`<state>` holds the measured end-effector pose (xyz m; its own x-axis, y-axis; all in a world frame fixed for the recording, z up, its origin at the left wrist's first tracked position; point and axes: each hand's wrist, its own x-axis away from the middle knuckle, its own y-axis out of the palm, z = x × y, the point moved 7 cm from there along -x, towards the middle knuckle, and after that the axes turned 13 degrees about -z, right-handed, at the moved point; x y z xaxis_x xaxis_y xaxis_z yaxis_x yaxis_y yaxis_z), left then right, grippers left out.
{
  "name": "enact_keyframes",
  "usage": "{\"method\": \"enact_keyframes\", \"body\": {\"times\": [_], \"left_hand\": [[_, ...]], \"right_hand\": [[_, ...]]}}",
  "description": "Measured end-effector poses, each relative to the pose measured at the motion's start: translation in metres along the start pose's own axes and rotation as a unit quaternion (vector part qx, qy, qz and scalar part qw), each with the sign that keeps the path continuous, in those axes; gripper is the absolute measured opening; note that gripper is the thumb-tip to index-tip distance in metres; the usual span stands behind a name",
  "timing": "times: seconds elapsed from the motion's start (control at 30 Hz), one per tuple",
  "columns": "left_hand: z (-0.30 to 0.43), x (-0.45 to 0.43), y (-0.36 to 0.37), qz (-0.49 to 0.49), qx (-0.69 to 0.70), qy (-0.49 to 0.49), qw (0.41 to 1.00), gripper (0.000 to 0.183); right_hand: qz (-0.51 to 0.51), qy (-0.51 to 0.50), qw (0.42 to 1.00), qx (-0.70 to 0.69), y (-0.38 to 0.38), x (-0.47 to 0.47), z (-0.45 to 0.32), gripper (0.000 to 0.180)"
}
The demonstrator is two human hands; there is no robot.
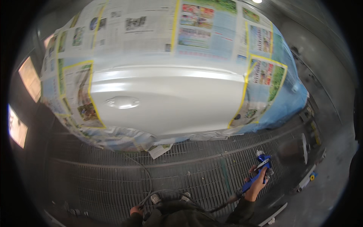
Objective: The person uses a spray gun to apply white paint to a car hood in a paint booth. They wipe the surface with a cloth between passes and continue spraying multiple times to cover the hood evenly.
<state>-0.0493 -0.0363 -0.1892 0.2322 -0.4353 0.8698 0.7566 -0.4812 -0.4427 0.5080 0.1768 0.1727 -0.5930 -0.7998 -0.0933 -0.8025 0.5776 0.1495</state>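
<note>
My right hand is closed around a blue spray gun, held low on the right with its metal nozzle end pointing up the picture. A dark cup or pot seems to stand beside the gun, blurred. At the bottom left of centre, my left hand grips a looped air hose, which runs past my feet towards the gun's handle. Across from me is a car's door panel, pale and glossy, with a door handle recess. Newspaper sheets and yellow masking tape surround the panel.
Slatted metal grating forms the floor, and the hose crosses it. Blue-tinted masking film covers the car's right end. A loose paper flap hangs below the door. A grey wall stands at the right, bright windows at the left.
</note>
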Motion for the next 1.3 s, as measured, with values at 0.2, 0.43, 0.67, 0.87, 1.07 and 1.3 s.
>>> {"method": "enact_keyframes", "body": {"times": [0.2, 0.43, 0.67, 0.87, 1.07, 1.3], "left_hand": [[-0.017, 0.0, -0.004, 0.063, 0.032, 0.05, 0.996, 0.032], [-0.044, 0.007, 0.0, 0.093, 0.116, -0.009, 0.989, 0.029], [-0.093, 0.003, 0.029, 0.099, 0.16, -0.021, 0.982, 0.031], [-0.118, -0.004, 0.053, 0.086, 0.203, -0.068, 0.973, 0.028], [-0.099, -0.007, 0.037, 0.073, 0.192, -0.07, 0.976, 0.03], [-0.092, -0.03, 0.035, 0.059, 0.166, -0.02, 0.984, 0.034]], "right_hand": [[-0.074, 0.003, 0.997, -0.017, 0.039, 0.015, 0.008, 0.041], [-0.268, 0.027, 0.962, -0.029, 0.127, 0.058, 0.019, 0.035], [-0.464, 0.067, 0.883, -0.021, 0.206, 0.127, 0.018, 0.039], [-0.557, 0.057, 0.828, -0.02, 0.234, 0.158, 0.013, 0.042], [-0.529, 0.053, 0.847, -0.019, 0.228, 0.148, 0.011, 0.051], [-0.432, 0.025, 0.902, -0.008, 0.184, 0.103, 0.016, 0.042]]}}
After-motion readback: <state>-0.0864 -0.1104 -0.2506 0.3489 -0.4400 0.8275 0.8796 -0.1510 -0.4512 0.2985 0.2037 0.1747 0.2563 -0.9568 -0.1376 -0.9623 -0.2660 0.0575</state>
